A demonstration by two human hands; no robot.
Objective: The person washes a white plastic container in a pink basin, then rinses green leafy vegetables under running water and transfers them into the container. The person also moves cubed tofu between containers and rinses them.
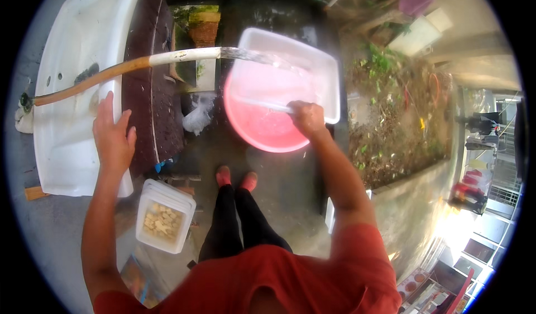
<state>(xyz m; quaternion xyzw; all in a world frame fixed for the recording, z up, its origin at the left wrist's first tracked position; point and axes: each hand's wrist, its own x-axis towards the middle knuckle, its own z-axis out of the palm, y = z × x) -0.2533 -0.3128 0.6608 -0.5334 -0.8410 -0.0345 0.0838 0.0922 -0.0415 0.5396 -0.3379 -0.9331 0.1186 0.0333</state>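
Observation:
My right hand grips the near rim of a white plastic tub, which is tilted over a round pink basin. Water streams into the tub from the white end of a brown hose. This hose runs from a tap at the far left, across a white ceramic sink. My left hand is at the sink's right rim, fingers spread and holding nothing; whether it presses on the rim is hard to tell.
Stacked white containers with pale cut pieces inside stand at lower left. A dark red slab adjoins the sink. Behind it lies a crumpled clear plastic bag. A soil bed with plants is on the right. My shoes stand on wet concrete.

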